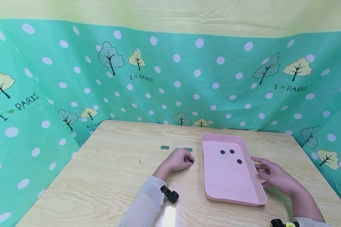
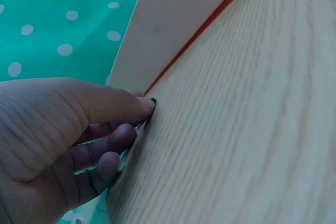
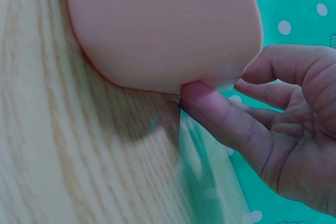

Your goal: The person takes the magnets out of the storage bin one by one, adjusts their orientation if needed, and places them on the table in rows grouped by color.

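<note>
A pink tray point(image 1: 230, 179) lies on the table with three black round discs point(image 1: 231, 151) inside, toward its far end. Left of the tray, my left hand point(image 1: 179, 159) pinches a small dark piece point(image 2: 154, 100) between thumb and fingers, close to the tabletop. Most of that piece is hidden by the fingertips; it looks like another black disc. My right hand point(image 1: 275, 176) rests against the tray's outer right side, thumb and fingertips touching the wall. In the right wrist view the thumb point(image 3: 205, 98) presses low on that wall, fingers spread behind.
Two flat dark green rectangular pieces lie beyond my left hand, one at the left point(image 1: 164, 147) and one partly behind the hand point(image 1: 188, 149). A tiny grey bit point(image 1: 140, 161) sits farther left. A green polka-dot curtain point(image 1: 170, 78) hangs behind the wooden table point(image 1: 102, 176).
</note>
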Available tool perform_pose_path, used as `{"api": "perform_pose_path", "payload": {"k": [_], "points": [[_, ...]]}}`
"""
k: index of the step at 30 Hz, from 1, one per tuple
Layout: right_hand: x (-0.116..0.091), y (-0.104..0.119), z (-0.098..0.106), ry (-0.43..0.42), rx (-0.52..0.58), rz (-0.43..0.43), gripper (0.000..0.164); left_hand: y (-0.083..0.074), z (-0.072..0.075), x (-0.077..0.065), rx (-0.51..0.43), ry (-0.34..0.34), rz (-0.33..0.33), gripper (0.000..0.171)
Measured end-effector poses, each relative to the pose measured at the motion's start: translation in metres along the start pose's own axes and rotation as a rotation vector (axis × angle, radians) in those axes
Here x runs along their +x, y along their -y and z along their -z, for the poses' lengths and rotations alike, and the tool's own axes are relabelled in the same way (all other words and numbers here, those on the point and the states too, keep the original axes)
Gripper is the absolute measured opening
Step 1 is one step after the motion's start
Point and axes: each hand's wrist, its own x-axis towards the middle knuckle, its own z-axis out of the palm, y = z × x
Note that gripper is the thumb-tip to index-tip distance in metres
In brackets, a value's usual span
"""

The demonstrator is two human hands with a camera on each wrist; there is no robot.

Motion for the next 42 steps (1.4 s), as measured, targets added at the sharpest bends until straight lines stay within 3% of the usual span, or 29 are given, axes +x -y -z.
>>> {"api": "perform_pose_path", "payload": {"k": [17, 29, 35, 42], "points": [[-0.002, 0.001, 0.004, 0.019, 0.010, 0.033, 0.070, -0.007, 0.006, 0.002, -0.091, -0.034, 0.027, 0.016], [-0.004, 0.000, 0.004, 0.022, 0.018, 0.027, 0.071, -0.029, 0.011, 0.001, -0.116, -0.080, -0.011, 0.016], [-0.003, -0.002, 0.003, 0.010, 0.030, 0.012, 0.071, -0.039, 0.011, 0.003, -0.120, -0.074, -0.078, 0.014], [0.000, -0.001, 0.001, 0.010, 0.020, 0.022, 0.071, -0.048, 0.008, 0.004, -0.150, -0.063, -0.080, 0.013]]}}
